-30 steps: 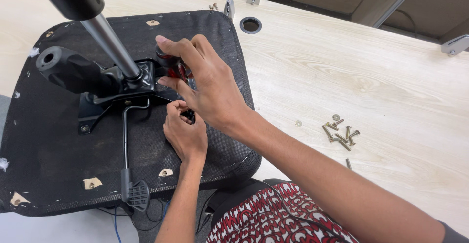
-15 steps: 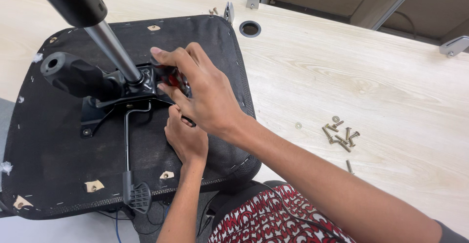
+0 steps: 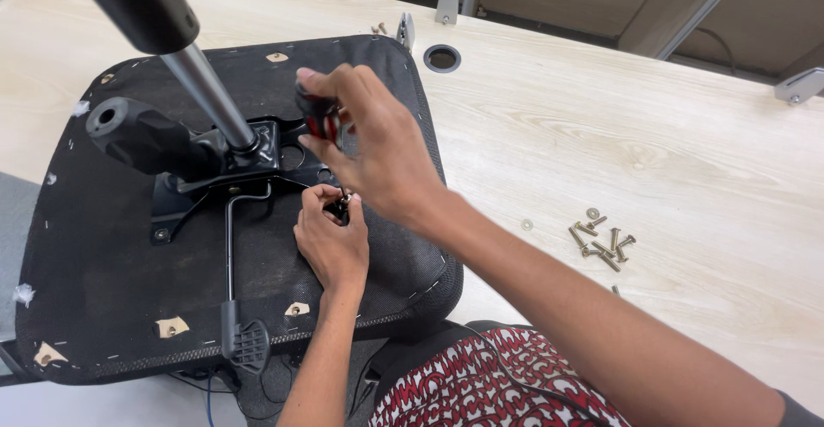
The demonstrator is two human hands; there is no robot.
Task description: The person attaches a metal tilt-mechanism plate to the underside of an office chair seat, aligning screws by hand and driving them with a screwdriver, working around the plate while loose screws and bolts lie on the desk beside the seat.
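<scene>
On a pale wooden counter point(image 3: 652, 161), an upturned black chair seat point(image 3: 103, 290) lies with its underside facing up, its metal mechanism point(image 3: 232, 165) and gas-lift column point(image 3: 202, 84) rising toward the camera. Above the seat's centre, the person's right hand point(image 3: 382, 157) has its grip clenched around a red-and-black screwdriver point(image 3: 322, 118), the handle held upright between fingers and thumb. Just below it, the left hand point(image 3: 330, 242) rests on the seat fabric, its fingertips point(image 3: 330, 199) pinching a small screw point(image 3: 345, 197) at the tool's lower end, beside the mechanism plate; the shaft itself is mostly hidden by the hands. A bent metal lever point(image 3: 229, 247) runs from the mechanism down to a black paddle point(image 3: 249, 345) at the seat's near edge. Well apart to the right, a loose pile of screws point(image 3: 601, 240) and a washer point(image 3: 526, 224) lie on the bare wood. A round cable hole point(image 3: 443, 57) sits in the counter just beyond the seat. Red-and-white patterned clothing point(image 3: 489, 384) shows at the lower edge.
</scene>
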